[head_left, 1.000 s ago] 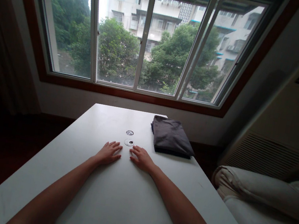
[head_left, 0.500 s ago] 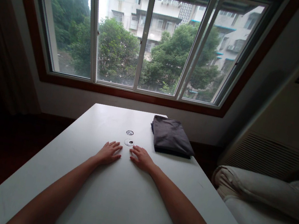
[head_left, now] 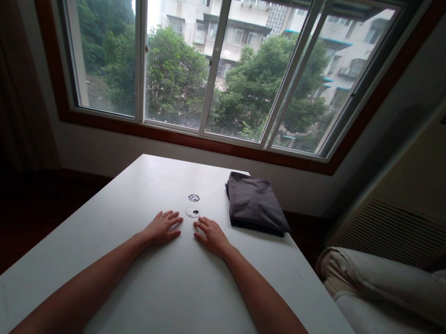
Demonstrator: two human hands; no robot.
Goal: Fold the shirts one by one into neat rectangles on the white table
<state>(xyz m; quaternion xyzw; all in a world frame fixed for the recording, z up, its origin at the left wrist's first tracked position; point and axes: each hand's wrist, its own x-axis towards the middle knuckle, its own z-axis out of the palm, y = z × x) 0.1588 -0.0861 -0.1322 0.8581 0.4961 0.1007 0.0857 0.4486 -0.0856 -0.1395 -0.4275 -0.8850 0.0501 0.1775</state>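
Observation:
My left hand (head_left: 161,227) rests palm down on the white table (head_left: 164,306), fingers apart and holding nothing. Across a small gap lies my right hand (head_left: 211,236), also flat with its fingers spread and nothing in it. Just beyond the fingertips is a round cable-hole cover (head_left: 190,212) with a small dark opening. A round hole (head_left: 194,198) in the tabletop shows a little farther back. Folded dark grey cloth (head_left: 257,203) sits near the table's right edge, beyond my right hand and apart from it; what kind of cloth item it is does not show.
Behind the table's far end is a wall with a wide window (head_left: 213,61) in a brown frame. A pale sofa (head_left: 399,313) stands at the right, with a floor-standing air conditioner (head_left: 421,190) behind it. A curtain (head_left: 16,67) hangs at the left.

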